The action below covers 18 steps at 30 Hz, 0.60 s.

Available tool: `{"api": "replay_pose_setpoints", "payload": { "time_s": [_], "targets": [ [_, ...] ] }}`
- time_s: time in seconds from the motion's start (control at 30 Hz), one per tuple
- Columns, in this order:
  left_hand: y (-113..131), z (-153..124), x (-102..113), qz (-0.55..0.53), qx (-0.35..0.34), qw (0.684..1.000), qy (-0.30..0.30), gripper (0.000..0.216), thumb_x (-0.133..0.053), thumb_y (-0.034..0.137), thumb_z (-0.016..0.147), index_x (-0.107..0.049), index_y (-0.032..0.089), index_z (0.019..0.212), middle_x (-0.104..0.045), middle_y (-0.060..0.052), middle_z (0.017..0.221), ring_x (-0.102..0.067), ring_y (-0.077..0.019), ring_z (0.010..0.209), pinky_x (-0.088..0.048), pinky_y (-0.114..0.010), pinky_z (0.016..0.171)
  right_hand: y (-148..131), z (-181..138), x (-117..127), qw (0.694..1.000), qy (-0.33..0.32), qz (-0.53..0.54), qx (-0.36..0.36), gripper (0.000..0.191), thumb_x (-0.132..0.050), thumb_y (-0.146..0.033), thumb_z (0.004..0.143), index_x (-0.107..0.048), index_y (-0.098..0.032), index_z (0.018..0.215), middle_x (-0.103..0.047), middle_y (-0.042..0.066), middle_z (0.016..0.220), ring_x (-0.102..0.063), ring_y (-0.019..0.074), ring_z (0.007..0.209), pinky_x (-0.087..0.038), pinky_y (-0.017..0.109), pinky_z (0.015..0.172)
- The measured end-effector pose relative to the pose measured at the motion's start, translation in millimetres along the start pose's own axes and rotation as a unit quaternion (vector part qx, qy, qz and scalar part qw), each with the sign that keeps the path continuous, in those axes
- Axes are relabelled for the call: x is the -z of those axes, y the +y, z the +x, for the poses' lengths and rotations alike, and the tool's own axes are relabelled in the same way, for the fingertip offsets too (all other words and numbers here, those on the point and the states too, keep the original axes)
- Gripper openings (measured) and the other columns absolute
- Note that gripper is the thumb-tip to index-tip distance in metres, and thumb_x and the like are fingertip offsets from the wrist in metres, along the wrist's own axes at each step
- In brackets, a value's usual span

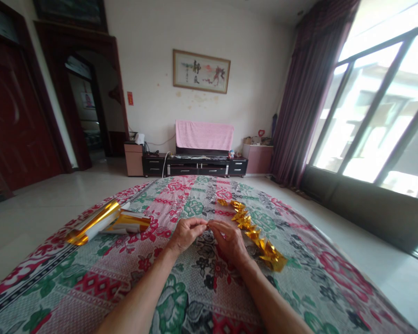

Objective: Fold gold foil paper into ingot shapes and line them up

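Both hands meet over the middle of a flower-patterned cloth point(132, 278). My left hand point(187, 234) is closed in a pinch, thumb and forefinger together at the tips. Against it, the fingertips of my right hand point(231, 239) are also pressed together. Whatever lies between the fingertips is too small or hidden to make out. Just right of my right hand runs a slanting row of folded gold foil pieces point(252, 232), several of them, pointed and shiny. Off to the left lie curled sheets of gold and silver foil paper point(100, 220), apart from my left hand.
The cloth covers a large surface with a rounded far edge. Beyond it stand a low black cabinet point(155, 165) and a pink towel point(204, 134) draped over a screen-like shape. A purple curtain point(301, 93) and windows are at right, doorways at left.
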<state>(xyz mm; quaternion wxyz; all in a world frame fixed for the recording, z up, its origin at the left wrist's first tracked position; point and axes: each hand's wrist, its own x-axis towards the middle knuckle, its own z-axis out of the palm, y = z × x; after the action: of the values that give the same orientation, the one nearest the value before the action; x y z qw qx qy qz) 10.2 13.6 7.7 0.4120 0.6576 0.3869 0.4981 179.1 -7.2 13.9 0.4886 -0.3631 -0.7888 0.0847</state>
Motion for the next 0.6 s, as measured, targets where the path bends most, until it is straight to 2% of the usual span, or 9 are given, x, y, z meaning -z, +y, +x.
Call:
{"api": "replay_pose_setpoints", "payload": {
  "time_s": [0.33, 0.6],
  "targets": [
    [3.3, 1.5, -0.6, 0.026, 0.005, 1.0, 0.003, 0.026, -0.057, 0.032, 0.072, -0.07, 0.015, 0.087, -0.071, -0.005, 0.079, -0.063, -0.018, 0.071, -0.047, -0.024, 0.061, 0.7, -0.5, -0.3, 1.0, -0.005, 0.013, -0.016, 0.024, -0.045, -0.023, 0.087, -0.066, -0.024, 0.098, -0.068, 0.003, 0.094, -0.063, 0.0153, 0.086, -0.049, 0.027, 0.079],
    [10.0, 0.2, -2.1, 0.027, 0.019, 0.999, -0.004, 0.025, -0.056, 0.031, 0.072, -0.07, 0.016, 0.087, -0.071, -0.004, 0.07, -0.064, -0.018, 0.067, -0.047, -0.025, 0.059, 0.0, -0.4, -0.8, 1.0, 0.001, 0.0, -0.02, 0.023, -0.047, -0.022, 0.085, -0.068, -0.022, 0.093, -0.069, 0.003, 0.086, -0.064, 0.015, 0.078, -0.049, 0.024, 0.072]
  ]
}}
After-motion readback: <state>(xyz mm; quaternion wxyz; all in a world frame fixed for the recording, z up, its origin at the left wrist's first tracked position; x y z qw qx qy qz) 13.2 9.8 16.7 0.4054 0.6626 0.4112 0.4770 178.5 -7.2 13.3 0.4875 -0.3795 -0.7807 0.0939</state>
